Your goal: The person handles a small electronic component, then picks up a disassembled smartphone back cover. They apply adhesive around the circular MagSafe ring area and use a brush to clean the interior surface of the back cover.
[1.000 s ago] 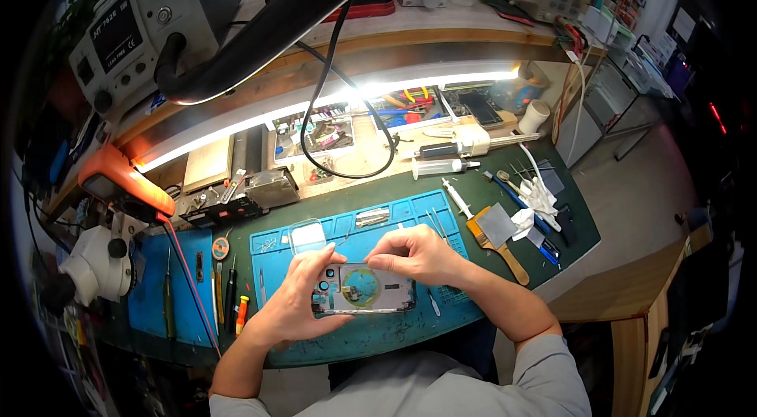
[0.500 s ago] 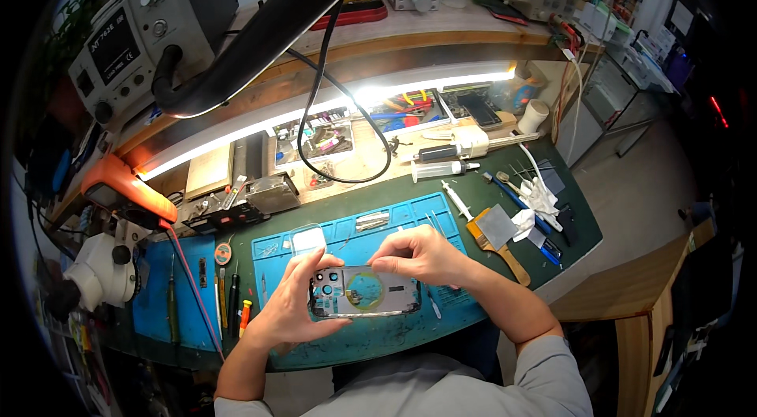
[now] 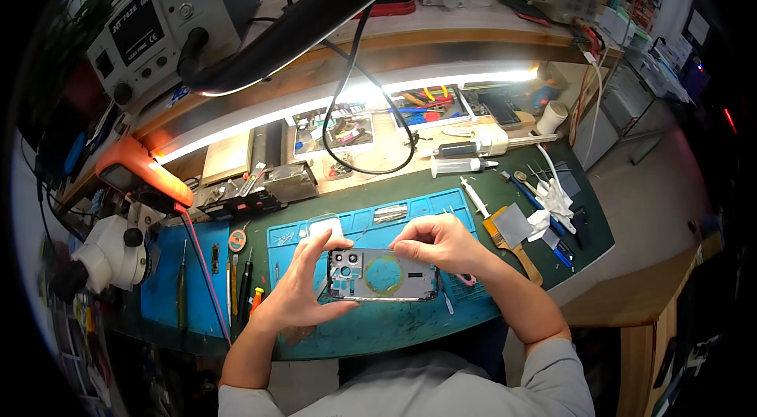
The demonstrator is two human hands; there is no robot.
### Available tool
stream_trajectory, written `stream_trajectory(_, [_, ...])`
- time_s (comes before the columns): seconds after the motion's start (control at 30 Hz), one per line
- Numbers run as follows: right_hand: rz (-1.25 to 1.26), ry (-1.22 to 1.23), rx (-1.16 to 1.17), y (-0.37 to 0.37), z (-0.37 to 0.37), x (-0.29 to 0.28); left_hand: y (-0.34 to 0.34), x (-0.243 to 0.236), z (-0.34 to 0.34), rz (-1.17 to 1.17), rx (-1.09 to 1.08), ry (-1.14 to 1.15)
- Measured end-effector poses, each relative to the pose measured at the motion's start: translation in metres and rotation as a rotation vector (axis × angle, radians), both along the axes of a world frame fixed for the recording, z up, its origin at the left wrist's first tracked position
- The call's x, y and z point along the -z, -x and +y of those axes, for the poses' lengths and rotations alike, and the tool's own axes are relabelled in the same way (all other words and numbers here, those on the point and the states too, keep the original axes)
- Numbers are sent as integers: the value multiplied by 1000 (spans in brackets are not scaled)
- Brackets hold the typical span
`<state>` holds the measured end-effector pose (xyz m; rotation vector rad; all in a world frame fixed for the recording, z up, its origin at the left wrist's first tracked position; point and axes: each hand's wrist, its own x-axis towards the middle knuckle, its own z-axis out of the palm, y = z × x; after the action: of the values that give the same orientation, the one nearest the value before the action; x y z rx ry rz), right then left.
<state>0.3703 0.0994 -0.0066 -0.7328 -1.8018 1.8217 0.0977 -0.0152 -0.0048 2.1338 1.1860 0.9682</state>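
Phone shell (image 3: pixel 408 287) sat lower-centre of my frame, left hand (image 3: pixel 303 287) clamped across its left end, right hand (image 3: pixel 441 247) pinched at its top edge, and I figured light, stiff, crackable, rims only.

2 hands (image 3: pixel 295 292); 1 phone frame (image 3: pixel 410 288) in left grip; 2 blue mats (image 3: pixel 378 330), 1 below, 1 left; 1 paintbrush (image 3: pixel 528 263) right.

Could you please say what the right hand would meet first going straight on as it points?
The right hand would likely meet the phone frame first, at its upper edge, though depth is unclear.
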Motion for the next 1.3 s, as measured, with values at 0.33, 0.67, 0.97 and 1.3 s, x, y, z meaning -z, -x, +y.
stream_trajectory(0.33, [16, 101, -3, 6, -4, -1, 3, 0, 4, -128, -23, 25])
stream_trajectory(0.67, [145, 196, 68, 1, 4, 5, 10, 5, 11, -118, -179, -80])
stream_trajectory(0.97, [187, -75, -49, 9, 0, 7, 14, 2, 13, -278, -262, -76])
stream_trajectory(1.3, [104, -137, -37, 11, -3, 0, 16, 5, 12, -287, -215, -97])
